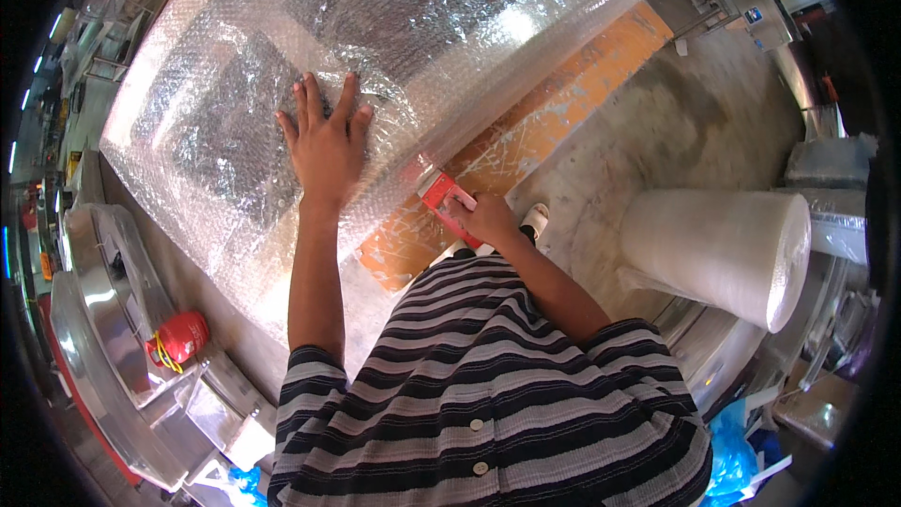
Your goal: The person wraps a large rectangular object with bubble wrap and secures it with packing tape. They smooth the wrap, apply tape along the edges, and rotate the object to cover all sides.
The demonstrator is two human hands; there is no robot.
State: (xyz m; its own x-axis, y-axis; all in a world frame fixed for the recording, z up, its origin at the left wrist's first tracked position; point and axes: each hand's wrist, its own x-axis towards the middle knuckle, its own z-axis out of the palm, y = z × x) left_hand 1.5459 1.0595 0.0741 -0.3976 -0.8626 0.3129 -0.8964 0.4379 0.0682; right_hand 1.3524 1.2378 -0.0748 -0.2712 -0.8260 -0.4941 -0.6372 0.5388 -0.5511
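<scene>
A large flat-topped piece wrapped in clear bubble wrap (225, 84) fills the upper left and middle. My left hand (326, 152) lies on its top with the fingers spread, pressing on the film. In my right hand (492, 222) is a red tape dispenser (441, 193), gripped by its handle. The dispenser's front end meets the near side of the wrap, to the right of my left hand. How far tape runs from it I cannot tell. Beneath the wrapped piece shows a scratched orange board (526, 145).
A thick roll of bubble wrap (713, 249) is on the right. To the left are shiny metal pieces (94, 291) and a red round container (178, 338) with a yellow cord. Blue plastic bags (730, 451) lie at the lower right. Concrete floor (601, 197) runs alongside the board.
</scene>
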